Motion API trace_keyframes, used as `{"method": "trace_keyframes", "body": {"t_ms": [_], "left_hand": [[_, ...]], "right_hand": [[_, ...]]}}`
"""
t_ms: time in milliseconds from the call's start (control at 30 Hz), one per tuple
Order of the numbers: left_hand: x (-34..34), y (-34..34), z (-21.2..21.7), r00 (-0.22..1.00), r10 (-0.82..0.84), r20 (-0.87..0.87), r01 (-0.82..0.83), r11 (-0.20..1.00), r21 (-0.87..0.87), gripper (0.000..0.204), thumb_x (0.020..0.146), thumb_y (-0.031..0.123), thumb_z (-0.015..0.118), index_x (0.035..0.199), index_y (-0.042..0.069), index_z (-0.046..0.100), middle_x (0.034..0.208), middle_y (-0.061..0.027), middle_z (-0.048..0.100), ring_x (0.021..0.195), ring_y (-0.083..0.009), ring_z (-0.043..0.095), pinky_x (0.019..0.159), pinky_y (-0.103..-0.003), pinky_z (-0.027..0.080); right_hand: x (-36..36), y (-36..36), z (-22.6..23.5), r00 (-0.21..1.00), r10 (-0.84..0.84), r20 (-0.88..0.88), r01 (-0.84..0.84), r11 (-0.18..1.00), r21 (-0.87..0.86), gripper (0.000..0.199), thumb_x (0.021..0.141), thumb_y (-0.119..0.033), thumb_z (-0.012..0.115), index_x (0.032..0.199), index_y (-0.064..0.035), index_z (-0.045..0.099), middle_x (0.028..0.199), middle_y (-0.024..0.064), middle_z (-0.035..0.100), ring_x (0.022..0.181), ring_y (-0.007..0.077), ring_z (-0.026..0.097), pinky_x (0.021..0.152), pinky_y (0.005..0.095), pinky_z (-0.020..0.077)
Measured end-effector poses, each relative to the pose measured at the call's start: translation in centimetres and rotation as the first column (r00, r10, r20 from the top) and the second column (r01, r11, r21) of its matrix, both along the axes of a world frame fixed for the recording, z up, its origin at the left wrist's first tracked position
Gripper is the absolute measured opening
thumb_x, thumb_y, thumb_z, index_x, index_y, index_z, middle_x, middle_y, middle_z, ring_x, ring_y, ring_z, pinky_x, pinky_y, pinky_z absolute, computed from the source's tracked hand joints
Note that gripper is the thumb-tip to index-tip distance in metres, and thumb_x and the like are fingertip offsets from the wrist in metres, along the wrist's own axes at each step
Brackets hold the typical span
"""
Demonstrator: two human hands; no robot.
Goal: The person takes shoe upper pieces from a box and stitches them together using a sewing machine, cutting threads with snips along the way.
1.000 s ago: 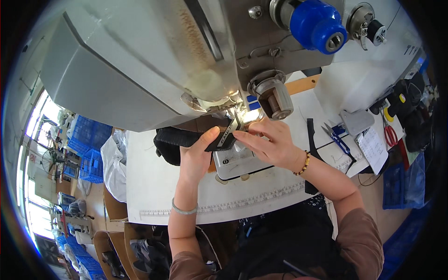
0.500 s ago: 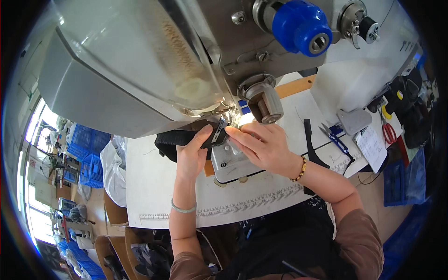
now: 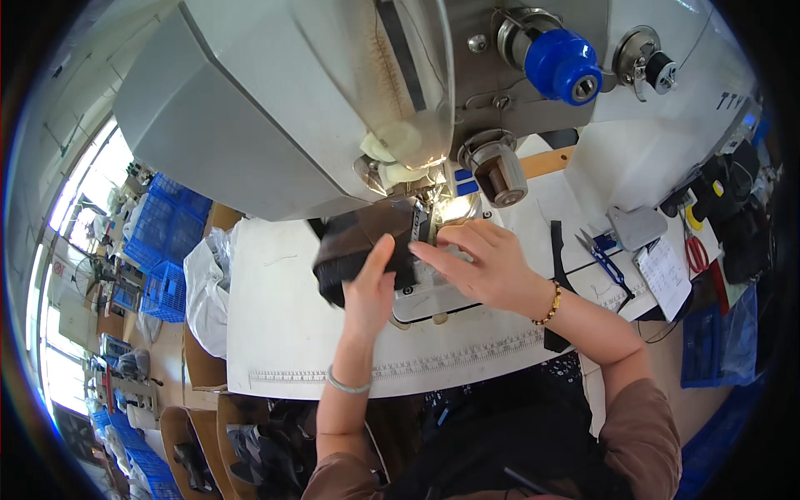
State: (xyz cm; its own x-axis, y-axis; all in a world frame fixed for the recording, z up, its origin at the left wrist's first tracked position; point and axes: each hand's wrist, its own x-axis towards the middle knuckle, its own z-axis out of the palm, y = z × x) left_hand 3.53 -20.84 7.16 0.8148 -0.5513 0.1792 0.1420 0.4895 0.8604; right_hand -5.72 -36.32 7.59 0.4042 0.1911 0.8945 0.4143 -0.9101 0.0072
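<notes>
A dark, padded fabric piece (image 3: pixel 354 237), its exact kind unclear, lies on its side under the sewing head with a printed label strip (image 3: pixel 416 225) along its right edge. My left hand (image 3: pixel 370 285) grips its near side, thumb on top and the other fingers mostly hidden beneath. At the label, the fingertip of my right hand (image 3: pixel 492 267) touches or nearly touches the edge; its fingers are apart, with nothing visible between them. Close above both hands is the lit needle area of a sewing machine (image 3: pixel 250 108), where the needle itself cannot be made out.
Blue-handled snips (image 3: pixel 607 261), a black curved strip (image 3: pixel 558 250), a handwritten paper (image 3: pixel 664 275) and red-handled scissors (image 3: pixel 696 250) lie to the right. A ruler tape (image 3: pixel 433 363) runs along the table's front edge. At left hangs a white plastic bag (image 3: pixel 207 292), near blue crates (image 3: pixel 164 292).
The fabric piece has been turned, so more of its broad dark face shows. My left hand has shifted right and nearer with it; the whole view has also shifted slightly.
</notes>
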Motion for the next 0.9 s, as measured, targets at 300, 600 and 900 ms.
{"method": "trace_keyframes", "body": {"t_ms": [300,600,900], "left_hand": [[-1.5,-0.3,-1.6,0.993,0.111,0.029,-0.11,0.994,-0.016,0.024,0.092,0.011,0.053,0.113,-0.001,0.053,0.11,-0.0079,0.058,0.099,-0.0154,0.057,0.087,-0.03,0.047],[-3.8,-1.1,0.0,0.851,0.328,0.411,-0.412,0.902,0.132,0.023,0.089,0.015,0.061,0.104,-0.002,0.058,0.1,-0.0055,0.061,0.089,-0.0131,0.056,0.081,-0.026,0.044],[-2.1,-0.7,0.1,0.757,0.256,0.601,-0.461,0.861,0.215,0.024,0.089,0.015,0.06,0.106,-0.002,0.057,0.102,-0.0056,0.06,0.09,-0.0138,0.055,0.082,-0.027,0.043]], "right_hand": [[0.0,-0.5,-0.7,1.0,0.013,0.013,-0.012,1.0,-0.005,0.036,0.067,-0.007,0.066,0.103,-0.0113,0.062,0.086,0.0007,0.049,0.069,0.0139,0.053,0.058,0.0249,0.0467],[-0.6,-1.4,-0.7,0.999,0.01,0.046,-0.01,1.0,-0.008,0.032,0.066,-0.007,0.069,0.097,-0.0129,0.064,0.084,-0.0013,0.05,0.062,0.0122,0.051,0.051,0.0235,0.0452],[-0.1,-0.7,-1.1,0.994,-0.063,0.091,0.057,0.996,0.074,0.033,0.066,-0.01,0.07,0.098,-0.0152,0.066,0.081,-0.0033,0.051,0.062,0.0106,0.05,0.051,0.0241,0.0437]]}}
